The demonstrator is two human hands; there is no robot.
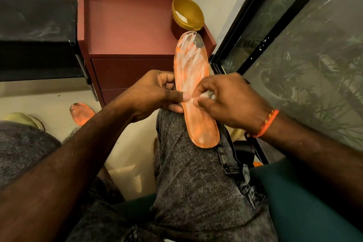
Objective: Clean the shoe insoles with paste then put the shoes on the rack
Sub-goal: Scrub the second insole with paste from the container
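Counting two orange insoles: one insole [191,76] at frame centre, propped lengthwise on a knee in grey jeans [188,163], smeared white with paste and worn dark at its far tip; a second insole [81,113] lying on the pale floor [49,96] at left centre, partly hidden behind the left forearm. Two hands: left hand [151,94] gripping the near insole's left edge, thumb pressed on top and fingers [167,80] curled behind it; right hand [227,100] with fingers [200,88] bunched and pinching a small pale wad [206,94] against the insole's middle; an orange thread band [265,124] on that wrist. One yellow tub [186,15] with white paste inside, open, standing on the right rear of a red-brown cabinet [125,31] at upper centre, just beyond the insole's tip. Tabletop of that cabinet rimmed by a raised lip, broad bare surface left of the tub. One black rack [35,33] at upper left, close beside the cabinet. Dark-framed glass [304,55] filling the right side, close to the right hand. A pale yellowish shape at the left edge, too cropped to identify.
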